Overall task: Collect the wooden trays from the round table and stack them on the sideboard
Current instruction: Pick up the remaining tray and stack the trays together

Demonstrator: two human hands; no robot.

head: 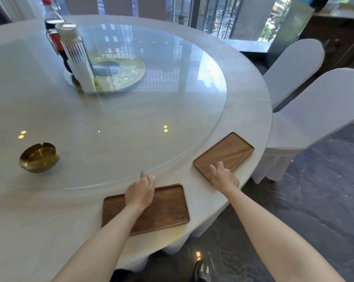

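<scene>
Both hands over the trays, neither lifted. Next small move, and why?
Probably close the right hand on the near corner of the lighter rectangular wooden tray and lift it. That tray lies flat near the edge of the round white table, with the fingers spread over it and no grip yet. The left hand rests over the darker rectangular wooden tray, apparently steadying it as the stack's base.

Bright daylight enters through the windows (212,15) at the top of the frame. The glass turntable (151,88) mirrors them, plus small ceiling-lamp glints lower down. Wide-angle distortion bends the edges; the bottles (70,49) upper left look smeared.
</scene>
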